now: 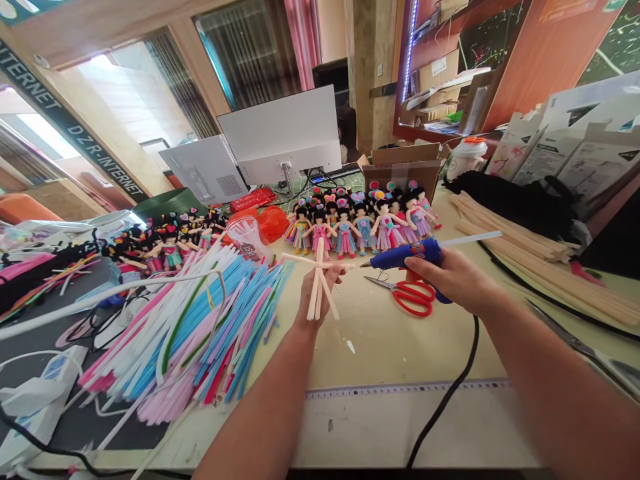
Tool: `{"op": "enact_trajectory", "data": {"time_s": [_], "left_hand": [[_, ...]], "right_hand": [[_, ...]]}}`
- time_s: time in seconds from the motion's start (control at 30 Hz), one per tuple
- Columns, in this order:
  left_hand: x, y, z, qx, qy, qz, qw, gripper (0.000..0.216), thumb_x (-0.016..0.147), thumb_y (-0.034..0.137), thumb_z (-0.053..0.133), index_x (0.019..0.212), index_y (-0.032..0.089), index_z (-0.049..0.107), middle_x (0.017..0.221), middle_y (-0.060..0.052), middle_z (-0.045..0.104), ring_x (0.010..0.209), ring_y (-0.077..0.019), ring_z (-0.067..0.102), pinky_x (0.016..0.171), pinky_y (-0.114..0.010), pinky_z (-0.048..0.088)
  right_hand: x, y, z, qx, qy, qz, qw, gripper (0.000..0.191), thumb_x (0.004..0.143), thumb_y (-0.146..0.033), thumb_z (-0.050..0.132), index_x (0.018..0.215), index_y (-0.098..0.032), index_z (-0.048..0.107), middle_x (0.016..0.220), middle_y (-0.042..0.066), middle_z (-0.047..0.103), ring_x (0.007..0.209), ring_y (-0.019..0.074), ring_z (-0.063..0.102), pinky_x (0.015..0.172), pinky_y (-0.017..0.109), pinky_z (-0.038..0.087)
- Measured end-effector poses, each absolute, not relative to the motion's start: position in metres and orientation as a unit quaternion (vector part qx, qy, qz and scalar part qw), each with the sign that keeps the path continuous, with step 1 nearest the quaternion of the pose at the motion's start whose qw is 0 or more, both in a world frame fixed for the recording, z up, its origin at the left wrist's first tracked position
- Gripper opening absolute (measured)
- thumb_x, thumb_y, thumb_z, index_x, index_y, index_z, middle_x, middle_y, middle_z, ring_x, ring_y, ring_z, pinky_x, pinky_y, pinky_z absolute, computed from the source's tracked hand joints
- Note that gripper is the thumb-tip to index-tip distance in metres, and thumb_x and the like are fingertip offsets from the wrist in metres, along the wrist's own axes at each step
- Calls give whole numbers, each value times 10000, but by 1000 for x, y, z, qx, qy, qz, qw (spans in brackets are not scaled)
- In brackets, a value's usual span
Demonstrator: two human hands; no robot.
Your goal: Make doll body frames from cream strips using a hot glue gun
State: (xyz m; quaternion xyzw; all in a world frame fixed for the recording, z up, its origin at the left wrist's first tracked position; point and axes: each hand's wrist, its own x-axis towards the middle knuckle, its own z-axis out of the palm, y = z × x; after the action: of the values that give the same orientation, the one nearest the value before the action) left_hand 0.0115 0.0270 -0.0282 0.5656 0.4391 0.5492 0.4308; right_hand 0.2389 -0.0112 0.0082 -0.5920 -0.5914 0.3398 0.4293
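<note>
My left hand [320, 293] holds up a small cream pipe-cleaner figure [318, 275] with crossed arms and two legs hanging down. My right hand [453, 277] grips a blue hot glue gun [406, 255] with a white glue stick [473, 238] sticking out of its back. The gun's nozzle points left at the end of the figure's right arm, nearly touching it. A black cord [445, 400] runs from the gun toward me across the table. Red-handled scissors [407, 293] lie on the table just under the gun.
A heap of blue, pink and white pipe cleaners [200, 327] lies left. Rows of finished small dolls [360, 223] stand behind, more dolls [165, 247] at left. Wooden sticks [525, 247] lie right. Monitors [285, 137], a cardboard box [403, 170] and a ruler [405, 388] on the table.
</note>
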Motion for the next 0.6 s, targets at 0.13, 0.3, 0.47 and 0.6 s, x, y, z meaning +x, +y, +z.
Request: {"op": "enact_trajectory", "data": {"time_s": [0.13, 0.3, 0.47, 0.6], "left_hand": [[11, 27, -30, 562, 420, 561, 439, 334, 746, 475, 657, 823, 157, 721, 805, -72, 711, 700, -150, 604, 689, -295, 485], [10, 29, -32, 555, 408, 567, 451, 359, 727, 504, 669, 800, 155, 711, 789, -67, 701, 671, -138, 585, 674, -290, 473], [10, 29, -31, 559, 399, 571, 450, 352, 718, 502, 683, 775, 156, 707, 790, -63, 698, 643, -127, 565, 666, -285, 464], [10, 29, -32, 562, 397, 563, 458, 366, 721, 515, 674, 773, 154, 707, 793, -66, 699, 639, -126, 553, 655, -280, 454]], "right_hand": [[263, -3, 4, -656, -562, 283, 416, 331, 719, -493, 613, 654, -172, 661, 602, 52, 632, 491, 136, 504, 391, 250, 363], [295, 11, -12, -750, -540, 197, 326, 358, 696, -495, 647, 527, -184, 593, 400, 5, 490, 356, 129, 441, 359, 272, 344], [309, 18, -24, -786, -532, 162, 270, 405, 681, -490, 678, 429, -209, 532, 382, 27, 516, 348, 153, 474, 383, 293, 355], [308, 15, -29, -749, -538, 206, 328, 339, 631, -505, 735, 550, -218, 574, 486, 30, 605, 400, 169, 537, 415, 304, 400]]}}
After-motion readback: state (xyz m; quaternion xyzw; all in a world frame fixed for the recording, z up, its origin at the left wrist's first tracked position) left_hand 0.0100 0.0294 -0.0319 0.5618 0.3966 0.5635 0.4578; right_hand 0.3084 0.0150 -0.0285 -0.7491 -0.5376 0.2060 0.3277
